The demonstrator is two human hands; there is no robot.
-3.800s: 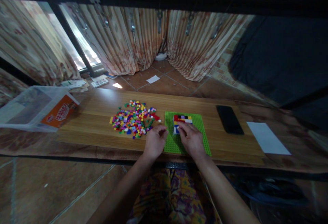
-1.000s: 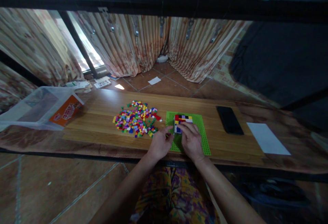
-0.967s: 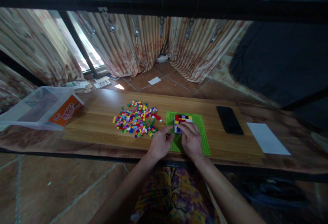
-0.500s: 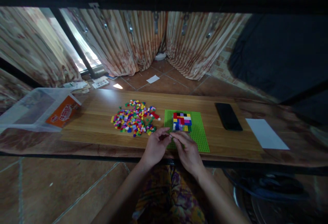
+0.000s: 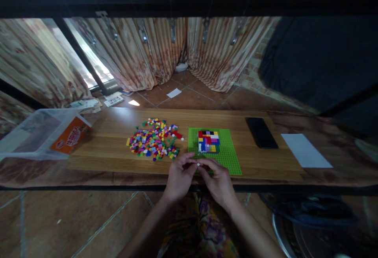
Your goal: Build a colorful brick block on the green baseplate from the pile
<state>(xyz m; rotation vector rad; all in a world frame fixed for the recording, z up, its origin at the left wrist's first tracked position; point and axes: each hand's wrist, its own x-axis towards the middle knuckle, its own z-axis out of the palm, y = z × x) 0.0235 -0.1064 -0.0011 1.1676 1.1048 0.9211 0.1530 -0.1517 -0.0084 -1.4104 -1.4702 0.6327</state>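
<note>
A tiny white brick [image 5: 198, 164] is pinched where the fingertips of both hands meet, low over the front of the green baseplate [image 5: 228, 155]. My left hand [image 5: 180, 176] closes on it from the left, thumb and fingers bent. From the right, my right hand [image 5: 217, 179] holds it between thumb and forefinger. Just beyond the fingers, a multicoloured block of stacked bricks [image 5: 208, 141] stands on the baseplate. Left of the plate lies a loose pile of small coloured bricks [image 5: 153, 140].
On the left stands a clear plastic box [image 5: 32, 132] with an orange label. To the right lie a black phone [image 5: 261, 133] and a white sheet of paper [image 5: 306, 150]. A dark metal bar [image 5: 189, 4] crosses above the wooden board [image 5: 118, 159].
Both hands have drawn slightly nearer to me, and the white brick shows more clearly between the fingertips. The view has shifted a little.
</note>
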